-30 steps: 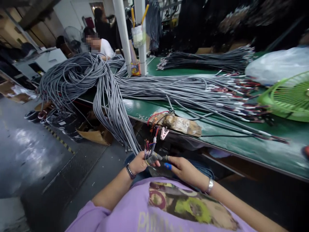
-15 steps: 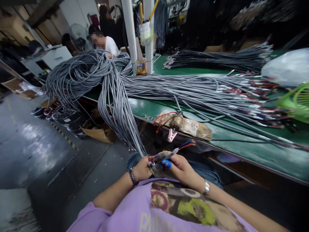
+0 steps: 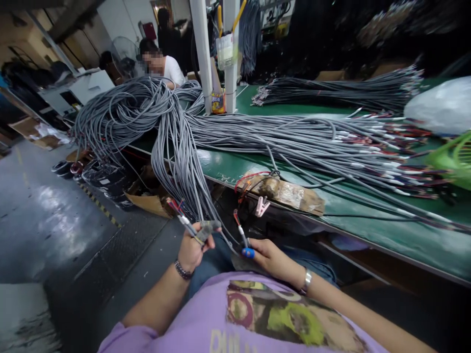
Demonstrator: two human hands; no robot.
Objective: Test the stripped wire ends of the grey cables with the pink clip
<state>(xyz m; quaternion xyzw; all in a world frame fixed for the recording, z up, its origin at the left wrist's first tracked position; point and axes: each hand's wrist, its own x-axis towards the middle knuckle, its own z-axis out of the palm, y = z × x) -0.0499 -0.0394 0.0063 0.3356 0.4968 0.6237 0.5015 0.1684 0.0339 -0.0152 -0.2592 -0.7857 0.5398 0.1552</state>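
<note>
My left hand point(image 3: 194, 249) is closed around several grey cables point(image 3: 187, 225) whose stripped ends, with white sleeves and coloured wires, stick out up and to the left. Grey wrapping, perhaps tape or cloth, covers part of its fingers. In my right hand point(image 3: 270, 257), a single grey cable point(image 3: 244, 239) is pinched between thumb and fingers; a white sleeve and reddish wires show at its tip. Something blue covers the right thumb's end. Between and beyond both hands hangs a thick bundle of grey cables point(image 3: 180, 162) coming down off the table.
A green table point(image 3: 434, 247) carries a long row of grey cables point(image 3: 279, 135) and a black cable bundle point(image 3: 342, 88). At its front edge sit a taped cardboard piece point(image 3: 294, 193) and a pink clip point(image 3: 262, 207). A cardboard box point(image 3: 150, 203) stands below. Another person point(image 3: 172, 68) works behind.
My hands have moved apart. My left hand has gone left and up with several cable ends, while my right hand has shifted slightly left, holding one cable whose tip now points upward.
</note>
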